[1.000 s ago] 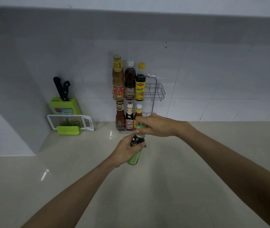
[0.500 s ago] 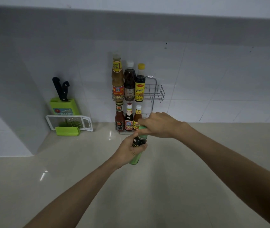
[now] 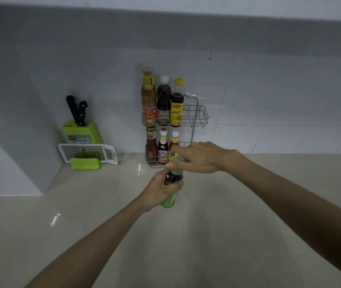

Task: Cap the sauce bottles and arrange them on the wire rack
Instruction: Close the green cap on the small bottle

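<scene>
My left hand (image 3: 158, 191) grips the body of a green sauce bottle (image 3: 170, 199) with a dark label, held tilted above the counter. Fingertips of my right hand (image 3: 198, 156) pinch the green cap (image 3: 177, 165) on top of that bottle. Behind them a two-tier wire rack (image 3: 198, 116) hangs on the tiled wall. Three tall bottles (image 3: 163, 100) fill the left of its upper shelf, and three small bottles (image 3: 162, 147) stand on its lower shelf. The right part of the lower shelf is hidden by my right hand.
A green knife block (image 3: 80, 132) with two black-handled knives stands at the back left, a white grater (image 3: 87, 153) with a green tray leaning against it. A grey wall (image 3: 9, 121) juts out on the left. The beige counter (image 3: 186, 235) stretches beneath my arms.
My right hand has turned on the cap, its fingers now spread more over it. The bottle stays in my left hand at about the same spot.
</scene>
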`<move>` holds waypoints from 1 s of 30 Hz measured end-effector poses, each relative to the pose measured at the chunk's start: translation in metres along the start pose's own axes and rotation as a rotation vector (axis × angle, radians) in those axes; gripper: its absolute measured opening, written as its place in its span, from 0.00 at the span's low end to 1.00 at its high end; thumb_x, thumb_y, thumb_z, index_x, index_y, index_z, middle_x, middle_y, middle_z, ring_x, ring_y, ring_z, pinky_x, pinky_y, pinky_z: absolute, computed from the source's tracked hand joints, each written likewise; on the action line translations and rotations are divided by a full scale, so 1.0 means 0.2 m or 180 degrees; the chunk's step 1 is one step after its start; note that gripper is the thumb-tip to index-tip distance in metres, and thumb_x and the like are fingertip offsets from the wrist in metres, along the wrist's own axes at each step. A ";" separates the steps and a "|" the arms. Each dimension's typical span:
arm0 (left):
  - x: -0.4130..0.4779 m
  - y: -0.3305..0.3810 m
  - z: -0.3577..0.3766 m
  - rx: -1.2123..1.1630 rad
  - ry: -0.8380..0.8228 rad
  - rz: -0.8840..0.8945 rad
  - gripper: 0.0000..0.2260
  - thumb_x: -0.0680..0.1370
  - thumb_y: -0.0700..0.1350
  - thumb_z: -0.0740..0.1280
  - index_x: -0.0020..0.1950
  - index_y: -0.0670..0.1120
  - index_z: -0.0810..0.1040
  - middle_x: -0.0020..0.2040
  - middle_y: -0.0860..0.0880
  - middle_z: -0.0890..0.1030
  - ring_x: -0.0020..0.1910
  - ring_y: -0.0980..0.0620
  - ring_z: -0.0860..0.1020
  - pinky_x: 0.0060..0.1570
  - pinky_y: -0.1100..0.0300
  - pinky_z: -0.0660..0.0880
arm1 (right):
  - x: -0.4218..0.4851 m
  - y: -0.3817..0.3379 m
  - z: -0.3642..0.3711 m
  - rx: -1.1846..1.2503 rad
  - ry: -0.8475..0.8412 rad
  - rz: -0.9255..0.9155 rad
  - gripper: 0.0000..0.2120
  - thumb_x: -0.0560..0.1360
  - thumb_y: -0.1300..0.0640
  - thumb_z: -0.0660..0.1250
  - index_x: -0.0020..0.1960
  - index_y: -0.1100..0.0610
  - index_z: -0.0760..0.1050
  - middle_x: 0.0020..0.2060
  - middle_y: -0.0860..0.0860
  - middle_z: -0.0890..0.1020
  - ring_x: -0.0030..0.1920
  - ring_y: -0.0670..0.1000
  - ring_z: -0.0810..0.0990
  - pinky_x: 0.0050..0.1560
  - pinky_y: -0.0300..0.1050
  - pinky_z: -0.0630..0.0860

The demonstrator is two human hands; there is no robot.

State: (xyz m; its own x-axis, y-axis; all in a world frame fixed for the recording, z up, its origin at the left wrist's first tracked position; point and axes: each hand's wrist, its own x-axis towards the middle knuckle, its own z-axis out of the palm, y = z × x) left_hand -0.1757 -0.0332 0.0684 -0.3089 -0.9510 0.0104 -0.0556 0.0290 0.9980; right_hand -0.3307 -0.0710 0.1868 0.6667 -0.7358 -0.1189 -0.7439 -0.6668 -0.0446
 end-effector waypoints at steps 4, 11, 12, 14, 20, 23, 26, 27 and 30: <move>-0.01 0.03 -0.01 -0.0047 -0.0084 0.0074 0.07 0.76 0.35 0.67 0.49 0.45 0.75 0.42 0.51 0.78 0.42 0.56 0.77 0.47 0.64 0.76 | -0.02 0.00 0.01 -0.0221 0.0307 -0.0445 0.18 0.79 0.38 0.55 0.52 0.53 0.68 0.33 0.43 0.67 0.33 0.46 0.69 0.36 0.45 0.66; -0.02 0.01 0.01 -0.0098 -0.0103 -0.0059 0.04 0.76 0.37 0.67 0.49 0.44 0.76 0.42 0.48 0.78 0.42 0.53 0.78 0.47 0.63 0.76 | -0.02 -0.02 -0.01 -0.0161 0.0072 0.0073 0.26 0.75 0.30 0.49 0.56 0.50 0.69 0.35 0.47 0.73 0.37 0.51 0.71 0.40 0.47 0.68; -0.02 0.01 0.00 -0.0127 -0.0132 -0.0038 0.04 0.76 0.37 0.67 0.49 0.43 0.76 0.42 0.47 0.78 0.42 0.53 0.78 0.47 0.62 0.76 | -0.03 0.00 -0.03 0.0171 -0.0108 -0.0049 0.24 0.76 0.32 0.52 0.62 0.48 0.66 0.41 0.47 0.76 0.40 0.50 0.72 0.41 0.48 0.71; -0.02 0.03 -0.01 -0.0138 -0.0156 0.0001 0.03 0.76 0.36 0.66 0.49 0.42 0.76 0.41 0.47 0.78 0.41 0.54 0.78 0.47 0.62 0.76 | -0.04 0.03 -0.04 0.0380 -0.0138 -0.0354 0.18 0.78 0.38 0.58 0.60 0.48 0.66 0.42 0.45 0.75 0.39 0.48 0.73 0.40 0.48 0.72; -0.02 0.03 0.05 -0.0039 -0.0033 -0.0008 0.04 0.76 0.36 0.67 0.49 0.43 0.75 0.42 0.49 0.78 0.41 0.54 0.77 0.45 0.65 0.76 | 0.01 -0.02 0.04 -0.0520 0.0405 0.0074 0.29 0.73 0.28 0.48 0.42 0.53 0.71 0.29 0.47 0.70 0.35 0.52 0.72 0.35 0.45 0.65; -0.04 0.03 0.01 -0.0126 -0.0196 -0.0010 0.03 0.77 0.36 0.66 0.49 0.43 0.76 0.42 0.48 0.78 0.41 0.54 0.78 0.45 0.63 0.76 | -0.02 0.04 -0.03 0.0537 -0.0268 -0.0030 0.24 0.73 0.29 0.54 0.60 0.43 0.68 0.44 0.47 0.78 0.43 0.49 0.76 0.44 0.49 0.73; -0.04 0.04 0.01 -0.0117 -0.0218 0.0011 0.04 0.76 0.36 0.66 0.50 0.42 0.75 0.42 0.49 0.78 0.41 0.54 0.78 0.46 0.63 0.76 | -0.03 0.05 -0.02 0.0602 -0.0021 -0.0320 0.16 0.76 0.37 0.59 0.51 0.48 0.72 0.36 0.44 0.75 0.37 0.45 0.74 0.40 0.48 0.73; -0.04 0.05 0.02 -0.0072 -0.0160 -0.0007 0.04 0.76 0.36 0.66 0.51 0.42 0.75 0.42 0.49 0.78 0.41 0.54 0.78 0.46 0.63 0.76 | -0.03 0.02 0.01 0.0306 0.0250 -0.0227 0.19 0.76 0.35 0.57 0.44 0.50 0.71 0.32 0.44 0.72 0.34 0.47 0.71 0.35 0.47 0.70; -0.04 0.05 0.05 -0.0045 -0.0100 0.0014 0.04 0.77 0.36 0.66 0.50 0.43 0.75 0.42 0.49 0.78 0.41 0.54 0.78 0.46 0.63 0.76 | -0.01 -0.04 0.08 -0.0322 0.0668 0.0088 0.26 0.75 0.30 0.47 0.36 0.50 0.66 0.28 0.46 0.69 0.31 0.50 0.69 0.32 0.43 0.62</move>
State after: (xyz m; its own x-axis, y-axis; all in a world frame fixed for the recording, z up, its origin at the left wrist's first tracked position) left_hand -0.1829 -0.0220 0.0777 -0.3388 -0.9408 0.0130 -0.0407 0.0285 0.9988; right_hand -0.3265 -0.0632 0.1721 0.6490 -0.7553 0.0907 -0.7606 -0.6467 0.0568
